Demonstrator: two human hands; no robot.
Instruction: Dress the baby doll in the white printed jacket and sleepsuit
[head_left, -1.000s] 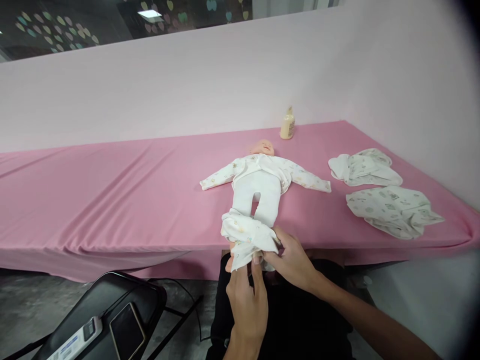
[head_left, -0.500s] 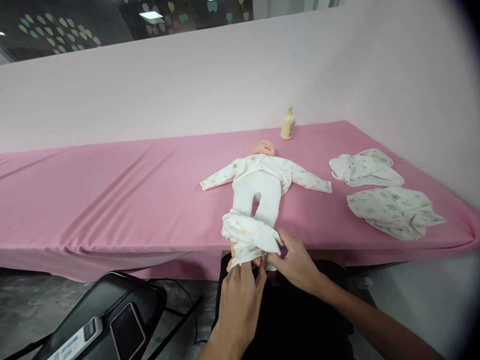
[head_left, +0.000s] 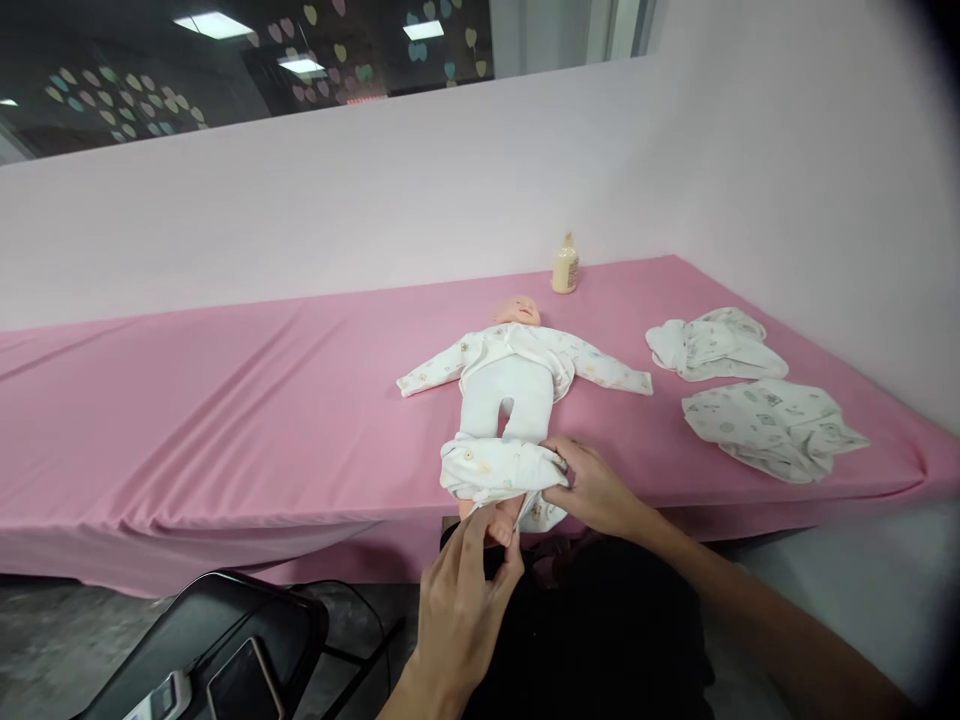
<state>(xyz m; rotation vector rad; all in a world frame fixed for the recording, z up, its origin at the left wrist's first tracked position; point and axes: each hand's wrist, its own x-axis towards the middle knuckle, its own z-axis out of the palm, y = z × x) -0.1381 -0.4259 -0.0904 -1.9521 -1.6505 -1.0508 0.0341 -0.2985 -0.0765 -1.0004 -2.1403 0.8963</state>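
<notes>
Pink cloth covers the long table [head_left: 225, 400], with a pale pink wall behind it. At the near edge, directly ahead of both hands, a baby doll in a white printed top and white leggings [head_left: 517, 375] lies on its back, head pointing away, arms spread. A bunched pair of white printed baby trousers [head_left: 495, 468] is gathered around the doll's ankles. The right hand [head_left: 592, 490] pinches the right side of those trousers between thumb and fingers. The left hand [head_left: 465, 600], just below the table edge, has its fingers curled up at the doll's bare pink foot [head_left: 496, 522] and the trouser hem; whether it grips the cloth I cannot tell. Off to the right of the right hand lie two crumpled white printed garments [head_left: 765, 425]. Beyond the doll's head stands a small cream bottle [head_left: 565, 270]. Down left of the left hand is a black chair seat with a phone [head_left: 240, 675].
</notes>
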